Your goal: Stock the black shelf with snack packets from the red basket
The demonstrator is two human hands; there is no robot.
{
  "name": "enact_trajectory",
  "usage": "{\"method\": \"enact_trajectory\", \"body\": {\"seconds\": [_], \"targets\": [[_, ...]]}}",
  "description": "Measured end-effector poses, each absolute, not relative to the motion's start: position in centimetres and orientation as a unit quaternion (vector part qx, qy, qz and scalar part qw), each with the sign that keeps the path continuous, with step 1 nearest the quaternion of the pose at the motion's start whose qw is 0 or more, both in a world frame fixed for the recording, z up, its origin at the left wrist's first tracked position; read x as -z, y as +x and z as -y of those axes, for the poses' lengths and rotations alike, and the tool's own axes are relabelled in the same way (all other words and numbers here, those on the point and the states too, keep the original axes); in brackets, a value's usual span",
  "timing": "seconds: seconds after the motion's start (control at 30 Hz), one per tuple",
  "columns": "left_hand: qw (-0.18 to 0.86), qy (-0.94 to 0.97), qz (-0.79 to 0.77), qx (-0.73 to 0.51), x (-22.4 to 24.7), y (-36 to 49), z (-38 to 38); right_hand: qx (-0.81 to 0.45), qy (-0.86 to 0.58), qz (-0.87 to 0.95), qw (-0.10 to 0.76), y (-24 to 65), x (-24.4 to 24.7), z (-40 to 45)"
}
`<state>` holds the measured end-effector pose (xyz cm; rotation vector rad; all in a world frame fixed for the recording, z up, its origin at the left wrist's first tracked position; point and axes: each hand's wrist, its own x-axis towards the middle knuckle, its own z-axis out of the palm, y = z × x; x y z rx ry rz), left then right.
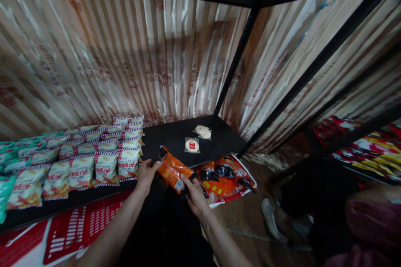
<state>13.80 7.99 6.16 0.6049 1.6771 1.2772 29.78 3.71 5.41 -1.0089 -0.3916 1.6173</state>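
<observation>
1. Head view: an orange packet (173,169) of glossy, crinkled film sits between my two hands, roughly oblong, with dark ends and a pale barcode patch near its lower end.
2. My right hand (194,194) grips the packet at its lower right end, thumb laid over the film and the other fingers mostly hidden beneath.
3. My left hand (147,176) is at the packet's upper left side, fingers partly curled, the tips right at its edge; I cannot tell whether they pinch it.
4. The packet's long axis runs aslant, from the upper left, by the shelf's front edge, down to the lower right, toward my right hand. The barcode patch faces up.
5. Beyond it is a smooth black shelf (166,133), bearing flat, round white pieces (191,145) in clear wrappers.
6. To the left, puffed, pillow-shaped snack bags (106,168) with striped, crimped edges stand in rows.
7. Just right of my hands, below the shelf, shiny orange-and-black packets (219,171) lie in a red-and-white bag (254,179).
8. Striped, pleated sheeting (150,58) hangs behind.
</observation>
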Motion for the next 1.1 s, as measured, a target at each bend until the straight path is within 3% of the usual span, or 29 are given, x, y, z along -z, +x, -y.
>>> {"method": "enact_trajectory", "body": {"seconds": [0.2, 0.4, 0.83, 1.1], "targets": [[0.438, 0.232, -0.693, -0.523, -5.6, 13.9, -8.1, -0.636, -0.451, 0.212, 0.590, 29.3, -4.9, -3.8], [0.501, 0.213, -0.629, -0.554, -6.6, 14.6, -7.8, -0.564, -0.448, 0.327, 0.611, 29.3, -4.5, -3.9], [0.627, 0.093, -0.490, -0.599, -8.5, 14.9, -6.8, -0.385, -0.463, 0.557, 0.572, 30.0, -4.7, -3.4], [0.635, 0.094, -0.441, -0.627, -8.9, 15.4, -6.3, -0.246, -0.433, 0.681, 0.537, 29.7, -4.2, -2.7]]}}
